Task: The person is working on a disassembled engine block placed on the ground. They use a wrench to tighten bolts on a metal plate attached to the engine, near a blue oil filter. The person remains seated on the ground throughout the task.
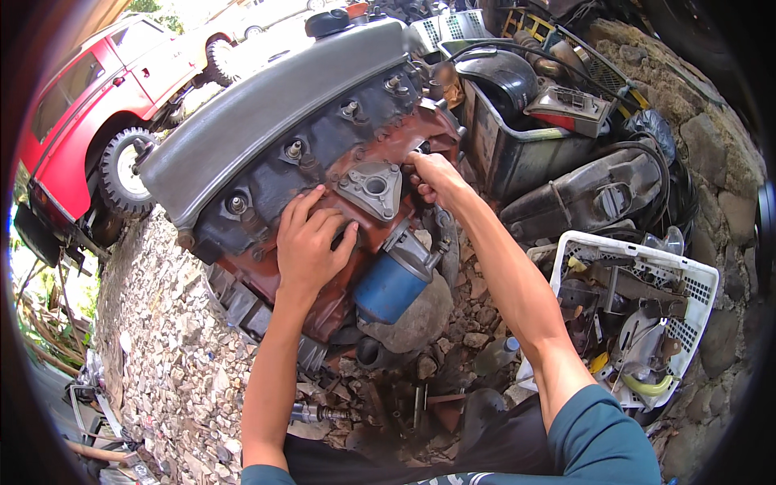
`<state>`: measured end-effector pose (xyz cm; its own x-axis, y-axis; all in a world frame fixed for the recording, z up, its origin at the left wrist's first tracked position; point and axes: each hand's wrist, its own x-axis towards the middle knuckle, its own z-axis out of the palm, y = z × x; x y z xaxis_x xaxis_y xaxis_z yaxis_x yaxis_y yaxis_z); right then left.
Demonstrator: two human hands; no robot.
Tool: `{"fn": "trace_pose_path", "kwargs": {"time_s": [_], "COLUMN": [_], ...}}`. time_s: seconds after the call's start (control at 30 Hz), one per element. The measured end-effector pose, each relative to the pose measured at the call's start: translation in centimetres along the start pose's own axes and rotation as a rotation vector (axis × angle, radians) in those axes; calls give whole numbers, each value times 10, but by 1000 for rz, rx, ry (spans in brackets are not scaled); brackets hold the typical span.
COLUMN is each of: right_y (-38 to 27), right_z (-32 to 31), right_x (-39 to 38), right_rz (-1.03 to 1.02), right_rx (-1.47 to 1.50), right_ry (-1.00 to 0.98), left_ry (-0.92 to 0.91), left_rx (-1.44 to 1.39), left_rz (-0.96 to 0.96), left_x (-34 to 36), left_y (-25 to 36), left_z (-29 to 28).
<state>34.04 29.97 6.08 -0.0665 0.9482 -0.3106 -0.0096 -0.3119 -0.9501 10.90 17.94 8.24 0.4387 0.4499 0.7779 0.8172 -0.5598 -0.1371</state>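
A large engine (250, 279) with a reddish-brown block stands in front of me, its long grey valve cover (283, 105) along the top. Several spark plugs (294, 149) stick up from the black cylinder head. My left hand (314, 242) rests on the block's side with its fingers spread, holding nothing. Right of it is a grey triangular flange (374, 187) with a round hole. Below the flange hangs a blue oil filter (391, 288). My right hand (435, 176) is closed against the block, right of the flange; its fingertips are at a dark spot, and what they grip is hidden.
A white plastic crate (703, 283) of parts stands at the right. Behind it are a dark bin (525, 158) of parts and a grimy metal housing (586, 192). Gravel (174, 323) covers the ground; a red vehicle (97, 105) is parked far left. A clear bottle (495, 356) lies near my right forearm.
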Motion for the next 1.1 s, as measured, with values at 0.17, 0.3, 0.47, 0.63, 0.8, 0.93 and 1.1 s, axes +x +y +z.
{"fn": "trace_pose_path", "kwargs": {"time_s": [0.17, 0.3, 0.47, 0.63, 0.8, 0.93, 1.1], "right_y": [4, 10, 15, 22, 29, 27, 29], "right_z": [-1, -2, -4, -1, -6, -1, 0], "right_x": [3, 4, 7, 14, 26, 25, 21], "right_rz": [57, 25, 4, 66, 151, 141, 55], "right_rx": [-99, -104, 123, 274, 485, 493, 414], "right_ry": [1, -54, -147, -141, -217, -200, -172], "left_ry": [-2, 3, -2, -5, -6, -11, -23], "left_rx": [14, 12, 16, 19, 13, 9, 6], "left_rz": [-6, 4, -5, -7, -8, -6, -1], "left_x": [-1, -1, -1, -1, 0, 0, 0], "left_y": [0, -1, 0, 1, 2, 1, 2], "left_z": [0, 1, 1, 0, 1, 0, 1]}}
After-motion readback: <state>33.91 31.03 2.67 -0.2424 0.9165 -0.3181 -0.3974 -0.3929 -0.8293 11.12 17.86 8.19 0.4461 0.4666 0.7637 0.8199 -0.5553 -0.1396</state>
